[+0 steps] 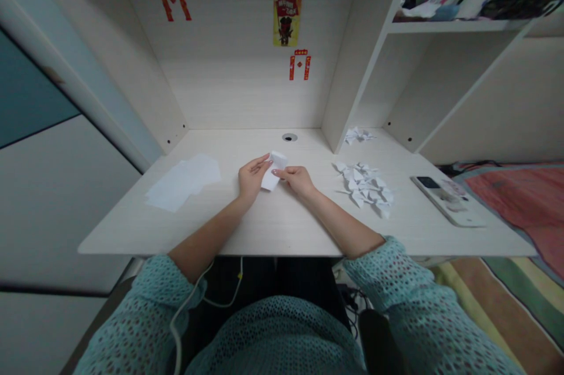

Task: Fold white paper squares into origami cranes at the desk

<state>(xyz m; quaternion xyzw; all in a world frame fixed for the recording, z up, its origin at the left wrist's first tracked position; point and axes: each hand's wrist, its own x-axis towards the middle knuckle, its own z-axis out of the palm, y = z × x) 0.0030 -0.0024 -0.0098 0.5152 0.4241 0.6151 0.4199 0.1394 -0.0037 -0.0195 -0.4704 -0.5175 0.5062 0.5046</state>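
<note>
A small folded white paper (273, 170) is held between both hands over the middle of the pale wooden desk (282, 222). My left hand (251, 177) pinches its left side, fingers closed on it. My right hand (298, 178) grips its right edge with thumb and fingertips. Part of the paper is hidden behind my fingers.
A stack of flat white sheets (183, 181) lies to the left. A heap of several folded paper pieces (365, 186) sits to the right, a smaller heap (358, 135) further back. A phone (447, 198) lies at the far right. A shelf divider (348, 69) rises behind.
</note>
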